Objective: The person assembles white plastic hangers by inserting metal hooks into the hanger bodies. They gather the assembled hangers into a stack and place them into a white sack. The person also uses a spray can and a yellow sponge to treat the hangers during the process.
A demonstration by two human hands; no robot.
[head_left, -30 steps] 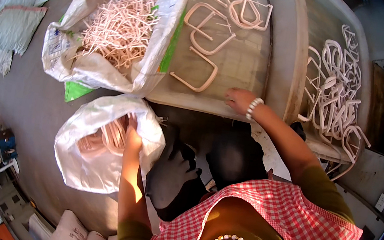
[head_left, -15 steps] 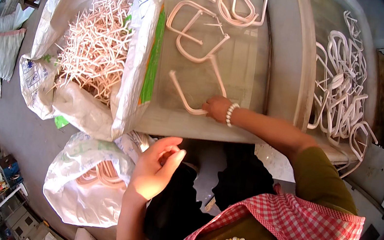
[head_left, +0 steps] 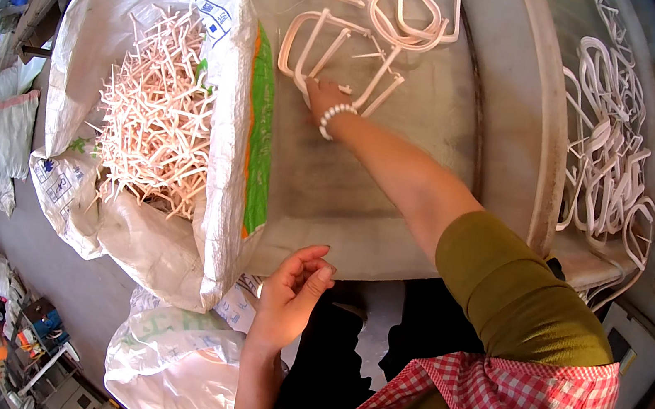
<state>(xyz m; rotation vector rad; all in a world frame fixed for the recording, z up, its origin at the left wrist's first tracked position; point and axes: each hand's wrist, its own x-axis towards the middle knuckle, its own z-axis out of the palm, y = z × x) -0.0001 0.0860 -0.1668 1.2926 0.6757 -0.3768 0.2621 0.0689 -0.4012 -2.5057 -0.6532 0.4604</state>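
Note:
My right hand (head_left: 327, 97) reaches to the far part of the grey tabletop (head_left: 324, 229), its fingers closed round the bend of a pale pink U-shaped plastic piece (head_left: 376, 86). Other bent pieces lie right beside it, among them a pale pink frame (head_left: 285, 44) just to the left and curved pieces (head_left: 407, 27) beyond. Exactly where the held piece ends and its neighbours begin is hard to make out. Above the table's near edge is my left hand (head_left: 294, 292), loosely curled, with a gap between thumb and forefinger and nothing visible in it.
On the left a large white woven sack (head_left: 222, 148) stands open, full of short pale pink sticks (head_left: 160, 114). Below it is a white plastic bag (head_left: 171, 367). A raised ledge (head_left: 540, 92) borders the table; beyond it lie tangled white loops (head_left: 605, 135). Shelving and clutter (head_left: 33, 331) occupy the lower left.
My right hand has carried the U-shaped piece away from the near side to the far pieces. My left hand has shifted slightly right and stays curled. The view has moved too.

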